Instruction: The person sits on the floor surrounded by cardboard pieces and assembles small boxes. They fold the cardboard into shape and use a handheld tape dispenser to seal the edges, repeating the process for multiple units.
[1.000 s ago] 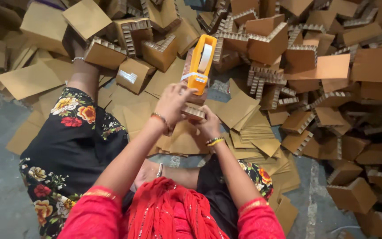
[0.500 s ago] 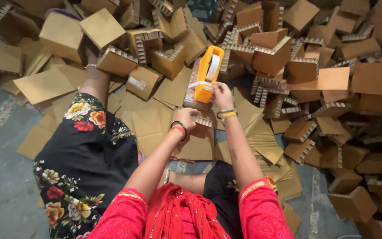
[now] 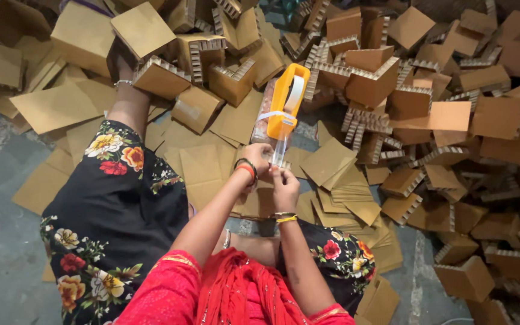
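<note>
My left hand [image 3: 259, 161] and right hand [image 3: 285, 180] sit side by side, both pinching the clear tape [image 3: 279, 150] coming down from the orange dispenser [image 3: 285, 99] just above them. Cardboard pieces [image 3: 392, 90] are heaped beyond.

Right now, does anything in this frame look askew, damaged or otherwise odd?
Nothing looks damaged. The cardboard corner pieces lie in a loose, tumbled heap, and flat cardboard sheets are strewn on the floor. The left hand and right hand meet under the orange tape dispenser, where clear tape hangs down.
</note>
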